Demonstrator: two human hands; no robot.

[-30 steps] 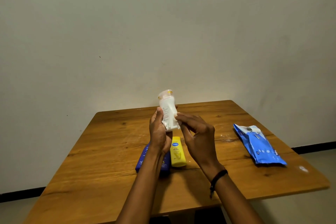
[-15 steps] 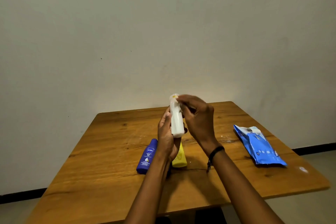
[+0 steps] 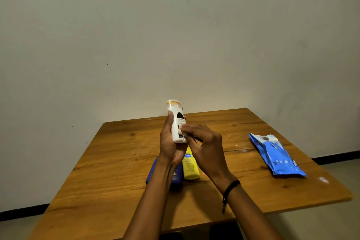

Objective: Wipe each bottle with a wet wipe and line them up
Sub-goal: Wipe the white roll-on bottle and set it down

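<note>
My left hand holds a white bottle upright above the table, its pale cap with a yellow ring on top. My right hand presses a small white wet wipe against the bottle's lower front, fingers pinched on it. Beneath my hands a yellow bottle lies flat on the table. A dark blue bottle lies flat to its left, largely hidden by my left forearm.
The wooden table stands against a plain wall. A blue pack of wet wipes lies near the table's right edge. A black band circles my right wrist. Floor shows at the right beyond the table.
The white bottle turned so its dark-printed front faces me. My right hand slid from the bottle's cap down to its lower body with the wipe.
</note>
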